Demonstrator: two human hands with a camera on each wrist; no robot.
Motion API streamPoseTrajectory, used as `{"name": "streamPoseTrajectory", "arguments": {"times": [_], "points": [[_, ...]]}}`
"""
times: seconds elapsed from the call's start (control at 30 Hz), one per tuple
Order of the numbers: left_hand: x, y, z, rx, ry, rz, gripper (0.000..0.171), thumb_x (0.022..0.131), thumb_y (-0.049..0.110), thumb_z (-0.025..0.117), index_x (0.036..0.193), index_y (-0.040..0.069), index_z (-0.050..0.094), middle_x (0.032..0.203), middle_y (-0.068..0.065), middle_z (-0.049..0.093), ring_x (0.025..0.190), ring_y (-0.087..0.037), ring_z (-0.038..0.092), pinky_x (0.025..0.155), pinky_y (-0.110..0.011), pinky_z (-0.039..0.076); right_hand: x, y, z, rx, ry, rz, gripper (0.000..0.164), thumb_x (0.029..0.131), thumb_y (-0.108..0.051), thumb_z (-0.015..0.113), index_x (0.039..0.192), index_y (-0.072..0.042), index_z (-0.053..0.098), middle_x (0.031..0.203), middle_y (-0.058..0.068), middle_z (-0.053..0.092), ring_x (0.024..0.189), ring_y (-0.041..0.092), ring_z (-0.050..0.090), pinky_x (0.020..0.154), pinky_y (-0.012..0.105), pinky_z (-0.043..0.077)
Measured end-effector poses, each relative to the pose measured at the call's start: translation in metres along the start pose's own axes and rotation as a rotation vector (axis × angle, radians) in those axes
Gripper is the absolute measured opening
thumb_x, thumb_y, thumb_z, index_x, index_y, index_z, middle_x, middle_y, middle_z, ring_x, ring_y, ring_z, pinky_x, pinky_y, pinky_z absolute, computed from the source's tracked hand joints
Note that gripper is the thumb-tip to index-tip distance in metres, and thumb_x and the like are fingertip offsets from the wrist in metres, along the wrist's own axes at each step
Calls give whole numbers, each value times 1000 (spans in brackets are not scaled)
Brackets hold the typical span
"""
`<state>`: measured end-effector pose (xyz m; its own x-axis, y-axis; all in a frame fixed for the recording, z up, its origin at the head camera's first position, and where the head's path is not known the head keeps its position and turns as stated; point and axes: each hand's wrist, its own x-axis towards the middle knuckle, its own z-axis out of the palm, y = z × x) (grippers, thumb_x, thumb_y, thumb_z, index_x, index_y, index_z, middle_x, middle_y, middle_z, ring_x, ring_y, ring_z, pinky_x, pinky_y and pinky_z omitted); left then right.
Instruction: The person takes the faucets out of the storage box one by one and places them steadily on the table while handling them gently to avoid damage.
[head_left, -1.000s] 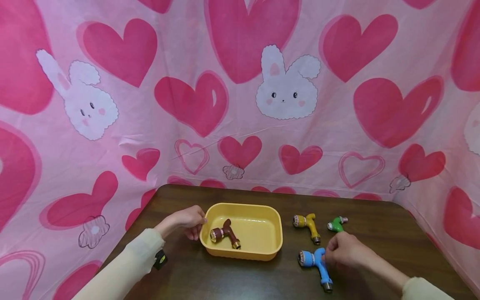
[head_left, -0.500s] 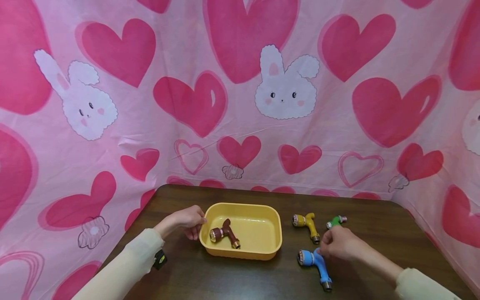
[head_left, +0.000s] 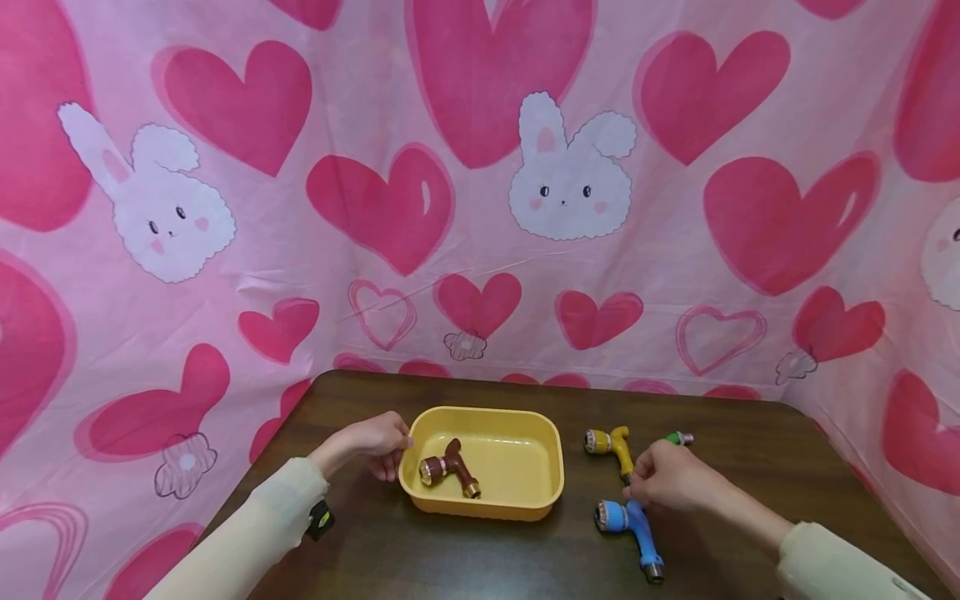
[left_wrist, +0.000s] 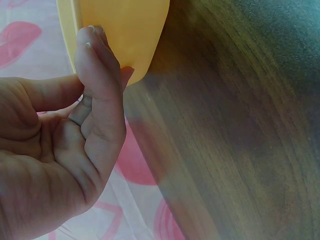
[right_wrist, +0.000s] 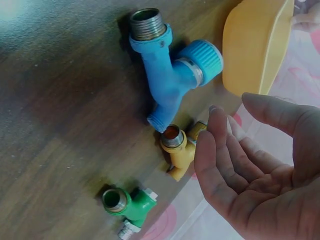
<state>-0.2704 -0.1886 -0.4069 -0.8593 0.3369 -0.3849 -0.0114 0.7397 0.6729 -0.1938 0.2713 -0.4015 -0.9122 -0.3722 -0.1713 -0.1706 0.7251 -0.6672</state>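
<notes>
My left hand (head_left: 378,442) pinches the left rim of a yellow plastic basin (head_left: 487,507), thumb against curled fingers in the left wrist view. A dark brown tap (head_left: 456,463) with a brass-coloured end lies inside the basin. To the basin's right, my right hand (head_left: 671,477) hovers over the taps, its fingers loosely bent and holding nothing. Beneath and nearest to it lies a blue tap (right_wrist: 162,85) with a ribbed knob. Just beyond are a yellow tap (right_wrist: 181,156) and a smaller green tap (right_wrist: 134,207), which the hand partly covers in the head view.
Everything stands on a dark brown wooden table (head_left: 405,558) with rounded far corners. Pink cloth (head_left: 480,250) printed with hearts and rabbits hangs behind it and at both sides. Below the left sleeve is a small black object (head_left: 321,520).
My right hand has shifted left and slightly away from me, from beside the blue tap to between the blue and yellow taps. The left hand and basin stay put.
</notes>
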Motion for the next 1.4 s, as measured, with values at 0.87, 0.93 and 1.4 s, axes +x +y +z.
{"name": "streamPoseTrajectory", "arguments": {"times": [0.87,0.93,1.4], "points": [[2,-1,1,-10,9,-19,26,108,7,53,92,-4,70,63,-10,64,46,-14,60,47,-28,57,13,-27,-2,-131,71,22,27,87,-19,86,67,-13,69,59,0,63,55,12,56,51,28,46],[3,-2,1,-11,7,-19,26,108,7,53,92,-3,70,63,-10,64,46,-13,60,48,-28,57,15,-30,-2,-131,70,38,26,87,-18,86,67,-13,69,61,1,64,55,13,58,51,29,47],[2,0,0,-7,9,-14,27,108,7,53,91,-4,70,62,-10,64,46,-13,59,47,-27,56,24,-47,-3,-163,98,66,26,86,-16,87,69,-11,68,60,1,63,56,17,63,54,30,50]]}}
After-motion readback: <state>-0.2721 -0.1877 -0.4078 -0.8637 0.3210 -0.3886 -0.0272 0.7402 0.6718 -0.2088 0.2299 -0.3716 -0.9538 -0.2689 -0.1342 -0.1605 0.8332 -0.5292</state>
